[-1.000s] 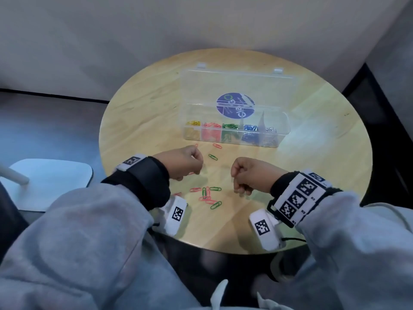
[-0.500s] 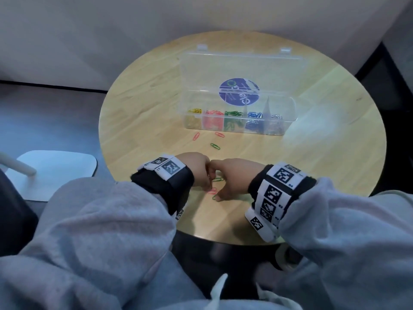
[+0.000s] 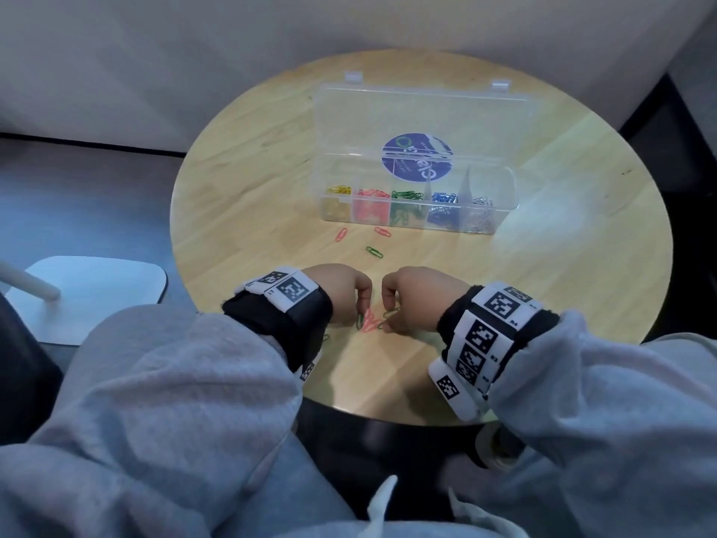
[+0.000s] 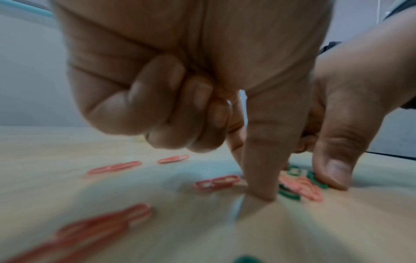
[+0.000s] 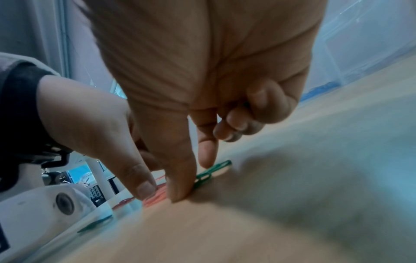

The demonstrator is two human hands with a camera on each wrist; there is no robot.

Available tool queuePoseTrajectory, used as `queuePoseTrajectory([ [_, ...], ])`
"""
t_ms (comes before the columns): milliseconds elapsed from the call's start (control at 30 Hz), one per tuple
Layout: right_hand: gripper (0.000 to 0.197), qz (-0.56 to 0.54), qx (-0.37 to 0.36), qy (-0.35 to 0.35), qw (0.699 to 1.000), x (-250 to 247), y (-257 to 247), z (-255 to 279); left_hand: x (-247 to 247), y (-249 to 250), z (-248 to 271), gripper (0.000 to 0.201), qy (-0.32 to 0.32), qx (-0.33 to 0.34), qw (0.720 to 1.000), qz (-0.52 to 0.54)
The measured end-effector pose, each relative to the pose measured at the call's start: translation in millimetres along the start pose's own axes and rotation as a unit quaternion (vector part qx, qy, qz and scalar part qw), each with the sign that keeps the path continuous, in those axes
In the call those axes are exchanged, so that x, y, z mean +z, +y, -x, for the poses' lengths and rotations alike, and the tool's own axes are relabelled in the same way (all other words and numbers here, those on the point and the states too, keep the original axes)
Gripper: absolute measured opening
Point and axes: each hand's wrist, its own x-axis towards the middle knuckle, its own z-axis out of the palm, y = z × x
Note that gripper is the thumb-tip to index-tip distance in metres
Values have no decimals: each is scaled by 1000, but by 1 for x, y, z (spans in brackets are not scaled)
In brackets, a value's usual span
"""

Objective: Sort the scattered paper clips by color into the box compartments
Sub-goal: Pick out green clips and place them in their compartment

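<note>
A clear compartment box (image 3: 513, 188) stands open at the back of the round wooden table (image 3: 562, 304), with yellow, red, green, blue and silver clips in separate cells. Both hands meet over a small pile of red and green clips (image 3: 370, 322) near the front edge. My left hand (image 3: 362, 310) has three fingers curled in; its thumb (image 4: 263, 192) touches the table beside a green clip (image 4: 289, 193) and a red clip (image 4: 217, 182). My right hand (image 5: 193, 178) pinches a green clip (image 5: 213, 170) against the table with thumb and forefinger.
Two red clips (image 3: 341, 234) (image 3: 383, 231) and one green clip (image 3: 374, 252) lie loose in front of the box. The lid (image 3: 419, 110) stands up behind it. A white seat (image 3: 89, 297) is left of the table.
Both hands have come together from apart and dropped onto the clip pile near the front edge. In the last half second they parted slightly, fingertips still down.
</note>
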Motion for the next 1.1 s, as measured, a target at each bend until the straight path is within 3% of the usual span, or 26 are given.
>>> queuePoseTrajectory([
  [333, 12, 41, 7, -57, 998, -4, 2, 1, 3, 0, -2, 18, -7, 8, 1000, 7],
  [533, 30, 8, 11, 0, 1000, -15, 21, 10, 3, -3, -3, 20, 9, 11, 1000, -5],
  [633, 33, 13, 21, -4, 1000, -15, 26, 11, 3, -2, -2, 16, -7, 18, 1000, -4],
  [833, 19, 6, 12, -14, 1000, -6, 17, 7, 4, -3, -3, 22, -9, 13, 1000, -16],
  [1100, 5, 22, 26, -48, 998, -4, 13, 9, 2, 2, 1, 15, -20, 31, 999, -30],
])
